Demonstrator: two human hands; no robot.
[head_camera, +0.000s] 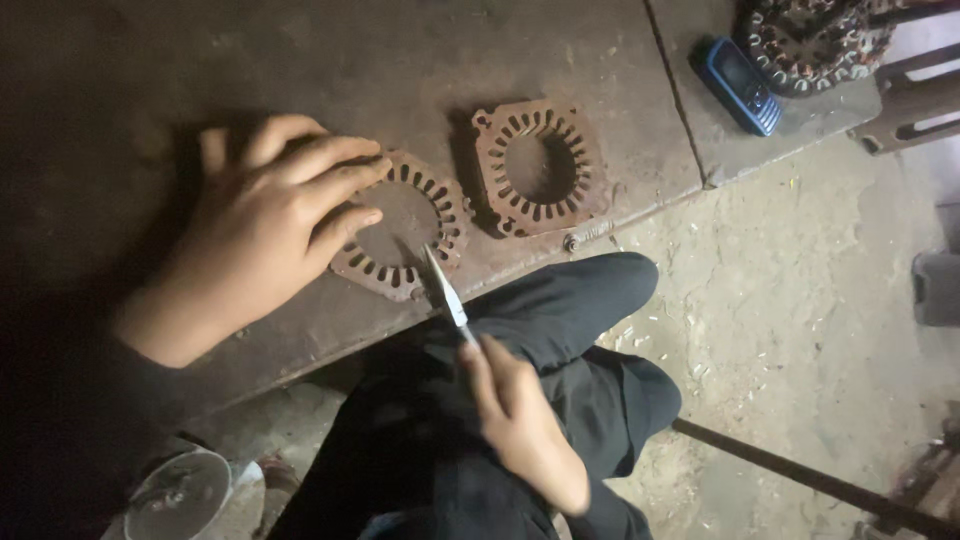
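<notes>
Pressing down on a rusty slotted ring (405, 238) with spread fingers, the left hand (262, 225) steadies it flat on the dark, worn table (300, 60), near the front edge. The right hand (525, 425) is closed around a small blade (443, 290), its tip touching the ring's near rim. A second slotted ring (540, 168) of the same kind lies just beside the first, making two on this slab. One blue mobile phone (740, 85) rests on the adjoining slab, next to one wound coil assembly (815, 40) at the top edge. The person's dark trousers (560, 330) fill the foreground. Below lies a dusty concrete floor (800, 300), strewn with pale chips, with one clear glass vessel (185, 495) at lower left.
</notes>
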